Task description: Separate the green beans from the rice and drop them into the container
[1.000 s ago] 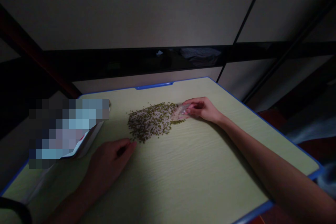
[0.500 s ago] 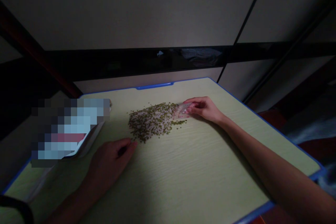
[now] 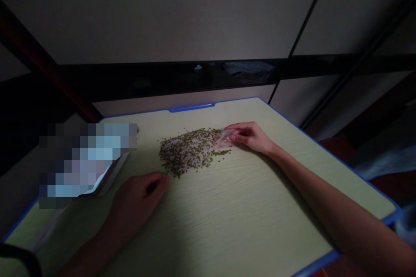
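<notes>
A pile of mixed green beans and pale grains [image 3: 190, 149] lies spread over the table, the green ones looking like mung beans. At its right end my right hand [image 3: 251, 136] pinches a small clear plastic bag with pink print [image 3: 224, 137] between thumb and fingers. The bag's left part meets the edge of the pile. My left hand [image 3: 138, 192] rests on the table at the near left edge of the pile, thumb and forefinger brought together in a pinch. Whatever is between those fingertips, if anything, is too small to make out.
The pale table [image 3: 227, 207] has a blue rim and a blue handle [image 3: 191, 107] at the far side. To the left stands a blurred-out bluish object [image 3: 94, 160]. Cabinet doors [image 3: 175, 13] with a dark glossy band rise behind the table.
My right hand has shifted slightly left, and the bag looks a little more crumpled. My left hand and the pile have hardly changed.
</notes>
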The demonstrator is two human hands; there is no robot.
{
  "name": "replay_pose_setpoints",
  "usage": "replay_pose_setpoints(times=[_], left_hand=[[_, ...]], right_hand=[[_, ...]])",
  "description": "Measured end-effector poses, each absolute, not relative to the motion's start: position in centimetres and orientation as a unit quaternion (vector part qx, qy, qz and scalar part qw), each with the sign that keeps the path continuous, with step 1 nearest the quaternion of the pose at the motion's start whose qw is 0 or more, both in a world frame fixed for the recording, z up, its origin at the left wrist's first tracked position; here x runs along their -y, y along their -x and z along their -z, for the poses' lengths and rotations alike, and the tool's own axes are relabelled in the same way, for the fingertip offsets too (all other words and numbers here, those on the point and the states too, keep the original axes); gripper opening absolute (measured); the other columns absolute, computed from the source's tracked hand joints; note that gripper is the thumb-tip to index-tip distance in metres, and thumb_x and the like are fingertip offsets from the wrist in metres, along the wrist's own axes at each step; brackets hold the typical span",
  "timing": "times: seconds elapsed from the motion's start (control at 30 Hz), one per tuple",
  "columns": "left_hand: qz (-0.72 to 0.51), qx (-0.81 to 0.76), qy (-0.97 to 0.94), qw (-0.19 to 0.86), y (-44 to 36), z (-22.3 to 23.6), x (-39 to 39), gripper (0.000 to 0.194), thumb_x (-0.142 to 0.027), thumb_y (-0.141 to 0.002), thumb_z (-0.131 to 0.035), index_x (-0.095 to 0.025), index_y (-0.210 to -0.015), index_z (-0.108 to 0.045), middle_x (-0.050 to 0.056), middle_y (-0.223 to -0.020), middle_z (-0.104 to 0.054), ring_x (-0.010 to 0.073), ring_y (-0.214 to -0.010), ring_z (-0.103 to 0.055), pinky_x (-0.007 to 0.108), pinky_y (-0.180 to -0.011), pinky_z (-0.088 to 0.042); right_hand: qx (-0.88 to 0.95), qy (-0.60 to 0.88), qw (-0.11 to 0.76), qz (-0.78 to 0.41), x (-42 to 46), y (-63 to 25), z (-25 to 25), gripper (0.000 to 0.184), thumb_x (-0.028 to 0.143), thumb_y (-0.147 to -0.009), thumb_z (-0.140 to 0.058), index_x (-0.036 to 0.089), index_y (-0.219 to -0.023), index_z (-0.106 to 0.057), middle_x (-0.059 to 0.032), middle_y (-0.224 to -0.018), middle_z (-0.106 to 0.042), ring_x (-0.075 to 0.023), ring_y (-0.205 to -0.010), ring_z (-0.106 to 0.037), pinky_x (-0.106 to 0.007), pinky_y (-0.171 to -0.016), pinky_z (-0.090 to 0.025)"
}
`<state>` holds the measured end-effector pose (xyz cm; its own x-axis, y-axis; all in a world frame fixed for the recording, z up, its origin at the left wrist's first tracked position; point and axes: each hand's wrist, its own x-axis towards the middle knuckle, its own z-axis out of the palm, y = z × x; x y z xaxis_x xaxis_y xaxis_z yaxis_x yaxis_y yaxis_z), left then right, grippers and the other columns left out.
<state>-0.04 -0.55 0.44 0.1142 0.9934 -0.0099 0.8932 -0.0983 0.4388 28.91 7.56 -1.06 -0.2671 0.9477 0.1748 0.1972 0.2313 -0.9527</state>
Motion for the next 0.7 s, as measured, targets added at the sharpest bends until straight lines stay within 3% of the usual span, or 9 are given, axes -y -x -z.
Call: replay_pose_setpoints(times=[0.7], left_hand=[[-0.139, -0.649, -0.728, 0.172, 0.04, -0.34, 0.59, 0.036, -0.044, -0.075, -0.032, -0.020, -0.049, -0.037, -0.003, -0.047, -0.040, 0.0140, -0.051, -0.045, 0.026, -0.052, -0.028]], right_hand=[[0.680, 0.403, 0.401, -0.462, -7.37, -28.90, 0.98, 0.030, 0.023, -0.068, -0.064, 0.010, -0.095, -0.067, -0.0028, -0.068, -0.062, -0.0093, -0.058, -0.053, -0.023, -0.056, -0.041]])
